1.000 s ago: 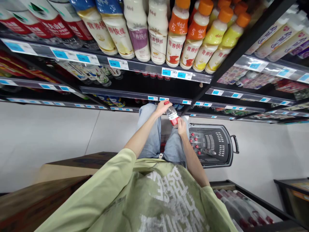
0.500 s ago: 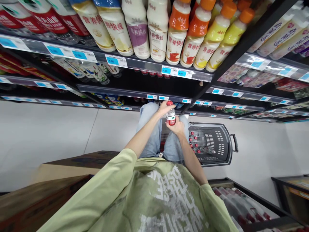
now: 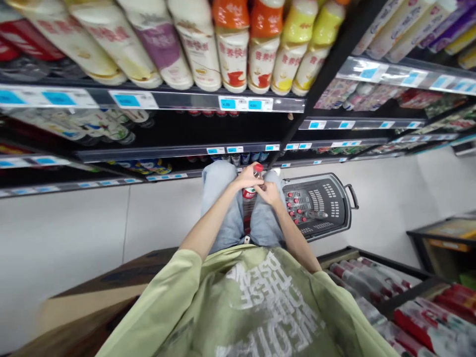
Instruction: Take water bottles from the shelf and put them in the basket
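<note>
Mid-frame: left hand [image 3: 248, 176] and right hand [image 3: 268, 191] both clasped round small red-capped bottle [image 3: 255, 174]; grey basket [image 3: 330, 225] just right.

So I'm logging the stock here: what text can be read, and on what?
Shirt print: large white letters, mirrored, not readable.
Milk drink bottles: red Chinese characters, blurred.
Blue price tags: numbers blurred.
Water bottle in left hand and right hand: label unreadable.
</note>
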The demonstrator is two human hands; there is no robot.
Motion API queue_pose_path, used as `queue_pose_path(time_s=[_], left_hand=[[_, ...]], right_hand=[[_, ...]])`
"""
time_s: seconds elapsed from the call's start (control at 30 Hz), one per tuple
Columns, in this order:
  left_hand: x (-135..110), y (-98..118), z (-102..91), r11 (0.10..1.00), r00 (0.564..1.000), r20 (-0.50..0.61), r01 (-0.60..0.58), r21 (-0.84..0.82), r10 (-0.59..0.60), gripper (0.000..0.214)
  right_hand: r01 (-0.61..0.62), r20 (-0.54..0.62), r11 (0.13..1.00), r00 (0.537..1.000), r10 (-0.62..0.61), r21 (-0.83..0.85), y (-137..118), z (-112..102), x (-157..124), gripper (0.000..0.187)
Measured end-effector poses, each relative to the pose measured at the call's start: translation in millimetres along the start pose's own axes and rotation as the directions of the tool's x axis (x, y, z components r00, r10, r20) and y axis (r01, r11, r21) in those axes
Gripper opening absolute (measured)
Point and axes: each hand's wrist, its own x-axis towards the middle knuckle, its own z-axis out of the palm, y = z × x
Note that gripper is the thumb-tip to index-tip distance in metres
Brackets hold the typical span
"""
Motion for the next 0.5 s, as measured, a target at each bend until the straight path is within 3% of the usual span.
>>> queue_pose_path(time_s=[0.13,0.27,0.37,0.5], left_hand=[[-7,-4,3.5,0.993,0.983,0.182,0.0,-0.121,0.022,0.063],[-7,-4,15.9,0.997,0.968,0.24,-0.081,0.02,0.073,0.069],[-4,-4,28.2,0.982,0.936,0.343,-0.127,0.139,0.073,0.067],[3,-1,36.4,0.965,0.904,0.42,-0.173,0.198,0.076,0.064]], right_hand=[[0.053,-0.089,0.947,0.996,-0.026,0.317,13,-2,-19,0.039],[-0.005,-0.246,0.841,0.955,0.164,0.541,12,-2,-25,0.044],[0.019,-0.321,0.858,0.931,0.172,0.514,9,-5,-22,0.044],[0.049,-0.259,0.904,0.963,0.07,0.426,15,-9,-19,0.047]])
